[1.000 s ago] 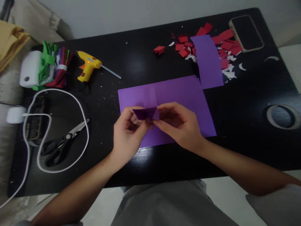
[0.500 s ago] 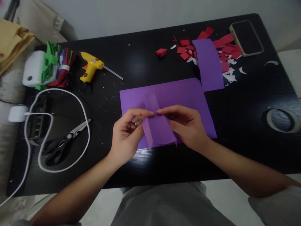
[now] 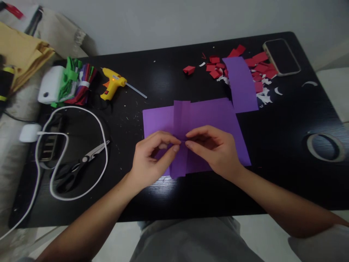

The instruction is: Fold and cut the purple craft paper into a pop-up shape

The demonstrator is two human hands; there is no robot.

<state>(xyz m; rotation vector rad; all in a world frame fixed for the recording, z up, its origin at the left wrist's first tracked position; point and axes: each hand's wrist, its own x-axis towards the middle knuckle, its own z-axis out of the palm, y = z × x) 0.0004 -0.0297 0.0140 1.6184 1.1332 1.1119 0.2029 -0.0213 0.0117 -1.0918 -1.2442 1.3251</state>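
Observation:
A narrow purple paper strip (image 3: pixel 181 120) lies lengthwise over a larger purple sheet (image 3: pixel 215 112) on the black table (image 3: pixel 163 72). My left hand (image 3: pixel 151 160) and my right hand (image 3: pixel 215 149) meet at the strip's middle. Both pinch it with thumb and fingertips. The strip runs from the sheet's far edge to its near edge, and its near end curls up a little. A second purple piece (image 3: pixel 241 83) lies behind and to the right of the sheet.
Red and white paper scraps (image 3: pixel 259 69) and a phone (image 3: pixel 282 56) lie at the back right. A yellow glue gun (image 3: pixel 113 83), a bundle of coloured paper (image 3: pixel 77 82), a white device (image 3: pixel 50 83), a looped white cable (image 3: pixel 103 134) and black-handled scissors (image 3: pixel 79 165) lie at the left.
A small folded purple piece held between both hands has been opened out into a long strip. It now lies flat along the sheet, pinched at its middle.

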